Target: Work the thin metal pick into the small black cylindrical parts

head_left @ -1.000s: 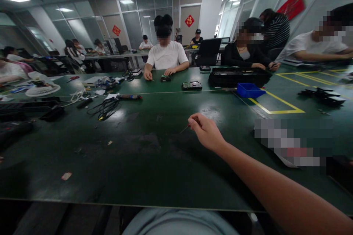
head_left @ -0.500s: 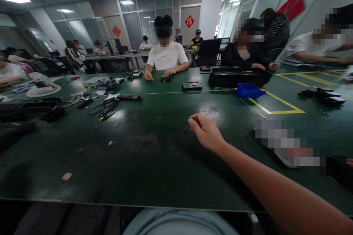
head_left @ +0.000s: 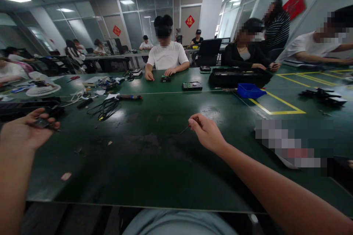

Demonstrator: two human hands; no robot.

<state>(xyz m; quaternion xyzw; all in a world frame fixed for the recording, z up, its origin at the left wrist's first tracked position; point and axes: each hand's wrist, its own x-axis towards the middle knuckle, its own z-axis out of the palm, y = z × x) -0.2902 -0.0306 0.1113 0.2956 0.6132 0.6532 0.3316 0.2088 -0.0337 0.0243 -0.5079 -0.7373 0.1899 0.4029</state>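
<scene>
My right hand [head_left: 207, 132] rests on the dark green table [head_left: 154, 161] near its middle, fingers closed on a thin screwdriver [head_left: 185, 129] whose tip points left and down at the tabletop. My left hand [head_left: 23, 130] is at the left, palm up above the table, holding a small dark part [head_left: 41, 123] between thumb and fingers. What the part is cannot be made out.
Black cables [head_left: 106, 108], a screwdriver-like tool [head_left: 129, 97] and a white fan [head_left: 42, 89] lie at the left. A hard drive [head_left: 192, 86], a black tray [head_left: 239, 77] and a blue bin [head_left: 250, 90] sit further back. Several people sit across the table and at the right.
My left hand has come into view at the left, holding a small dark part. My right hand with the screwdriver has stayed where it was.
</scene>
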